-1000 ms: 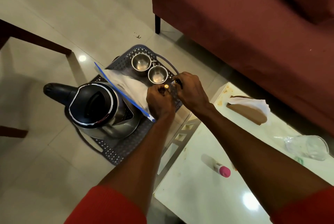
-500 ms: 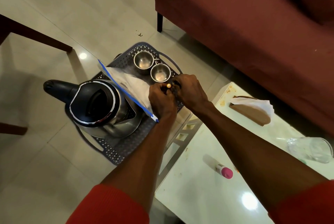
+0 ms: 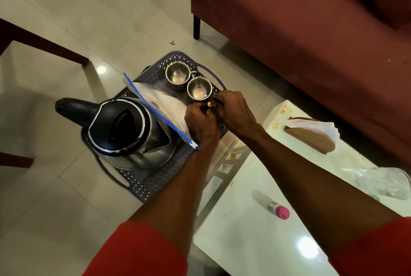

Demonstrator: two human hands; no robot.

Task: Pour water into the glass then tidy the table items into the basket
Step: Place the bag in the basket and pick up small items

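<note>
A grey perforated basket (image 3: 142, 189) sits on the floor. In it stand a steel kettle (image 3: 124, 129) with a black lid, two steel cups (image 3: 176, 73) (image 3: 199, 88) and a clear zip bag (image 3: 164, 106) with a blue edge. Over the basket's right side my left hand (image 3: 200, 122) and my right hand (image 3: 235, 111) meet, both pinching a small dark object with a brass tip (image 3: 210, 104). Most of that object is hidden by my fingers. On the white table (image 3: 255, 242), a clear glass (image 3: 384, 182) lies at the right edge.
A pink-capped small bottle (image 3: 280, 211) lies on the table, with a brown tissue holder (image 3: 311, 137) at its far end. A maroon sofa (image 3: 311, 19) fills the upper right. Dark wooden furniture legs (image 3: 44, 42) stand at the left on the tiled floor.
Both hands stay together over the basket's right side on the small brass-tipped object, shifting only slightly. The view has drifted a little.
</note>
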